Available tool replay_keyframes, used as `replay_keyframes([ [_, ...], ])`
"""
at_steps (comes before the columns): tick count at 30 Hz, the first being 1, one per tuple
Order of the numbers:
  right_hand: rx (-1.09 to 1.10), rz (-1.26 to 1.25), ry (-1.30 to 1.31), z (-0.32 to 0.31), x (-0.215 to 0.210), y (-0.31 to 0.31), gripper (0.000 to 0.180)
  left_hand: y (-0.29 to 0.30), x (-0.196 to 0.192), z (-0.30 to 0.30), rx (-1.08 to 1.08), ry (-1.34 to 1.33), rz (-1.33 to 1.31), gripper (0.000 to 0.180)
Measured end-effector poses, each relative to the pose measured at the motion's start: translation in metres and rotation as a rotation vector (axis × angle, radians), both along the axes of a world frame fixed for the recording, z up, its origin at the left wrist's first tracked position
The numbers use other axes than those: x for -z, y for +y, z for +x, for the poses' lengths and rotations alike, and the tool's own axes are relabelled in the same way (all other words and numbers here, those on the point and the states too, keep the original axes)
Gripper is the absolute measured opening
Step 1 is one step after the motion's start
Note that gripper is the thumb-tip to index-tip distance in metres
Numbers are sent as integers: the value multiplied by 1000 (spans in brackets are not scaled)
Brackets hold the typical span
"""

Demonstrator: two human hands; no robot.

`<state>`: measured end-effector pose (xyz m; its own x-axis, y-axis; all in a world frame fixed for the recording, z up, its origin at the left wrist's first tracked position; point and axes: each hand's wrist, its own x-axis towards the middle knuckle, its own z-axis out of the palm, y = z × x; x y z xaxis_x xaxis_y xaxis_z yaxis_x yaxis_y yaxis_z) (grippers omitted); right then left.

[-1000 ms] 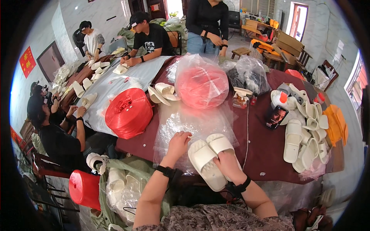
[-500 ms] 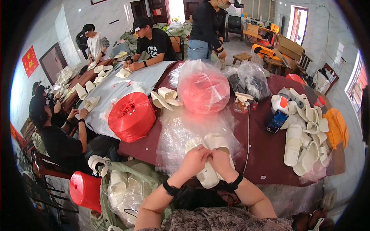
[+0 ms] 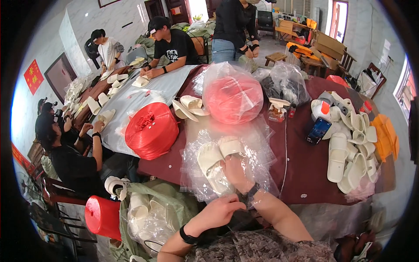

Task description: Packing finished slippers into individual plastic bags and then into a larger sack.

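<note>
A pair of cream slippers (image 3: pixel 207 164) lies in a clear plastic bag (image 3: pixel 190 168) on top of other clear bags at the table's near middle. My right hand (image 3: pixel 237 171) reaches into the bag's near end and grips the slippers; its fingertips are partly hidden by them. My left hand (image 3: pixel 221 212) is at the near edge of the bag, fingers pinched together on what looks like the bag's rim.
A red roll of plastic twine (image 3: pixel 150 131) stands left, another red roll (image 3: pixel 233 98) in film beyond. Cream slippers (image 3: pixel 337 157) and a phone (image 3: pixel 318 130) lie to the right. A green sack (image 3: pixel 174 198) is at the near left. Several people work farther off.
The slippers have gone from bare between both hands into the clear bag, farther from me. My right hand followed them in; my left hand has drawn back toward me.
</note>
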<state>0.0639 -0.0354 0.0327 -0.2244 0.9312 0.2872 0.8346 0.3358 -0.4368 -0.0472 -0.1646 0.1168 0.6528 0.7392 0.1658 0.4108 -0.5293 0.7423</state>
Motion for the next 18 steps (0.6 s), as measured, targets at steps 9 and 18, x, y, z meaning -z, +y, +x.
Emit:
replay_keyframes([
  [9, -222, 171, -11, 7, 29, -22, 73, 0, -5, -38, -337, -68, 2, 26],
  [18, -378, -138, 520, 143, -67, -93, 11, -7, 33, -83, -576, 334, 288, 58],
])
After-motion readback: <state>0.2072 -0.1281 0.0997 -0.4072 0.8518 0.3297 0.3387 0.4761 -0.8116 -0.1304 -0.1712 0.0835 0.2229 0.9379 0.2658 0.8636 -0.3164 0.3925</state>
